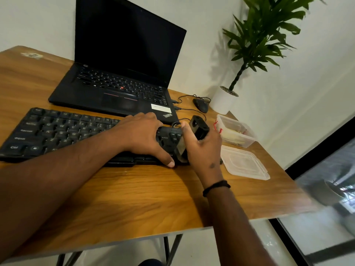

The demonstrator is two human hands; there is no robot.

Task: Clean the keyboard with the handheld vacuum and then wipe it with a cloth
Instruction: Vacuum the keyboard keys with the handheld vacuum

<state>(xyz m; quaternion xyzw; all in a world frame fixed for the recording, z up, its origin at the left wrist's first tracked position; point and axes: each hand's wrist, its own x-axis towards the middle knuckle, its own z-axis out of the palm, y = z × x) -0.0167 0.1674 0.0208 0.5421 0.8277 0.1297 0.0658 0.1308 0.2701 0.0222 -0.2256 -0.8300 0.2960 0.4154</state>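
A black external keyboard (57, 131) lies on the wooden desk (134, 198) in front of a laptop. My left hand (142, 135) rests flat on the keyboard's right half, fingers spread and thumb stretched to its front edge. My right hand (203, 148) grips a small black handheld vacuum (197, 128) and holds it upright, its nozzle end down on the keyboard's right end. The keys under both hands are hidden. No cloth is plainly visible.
An open black laptop (119, 77) stands behind the keyboard, with a wired mouse (201, 105) to its right. A clear plastic box (235, 131) and its loose lid (244, 163) sit at the desk's right edge. A potted plant (224, 98) stands in the corner.
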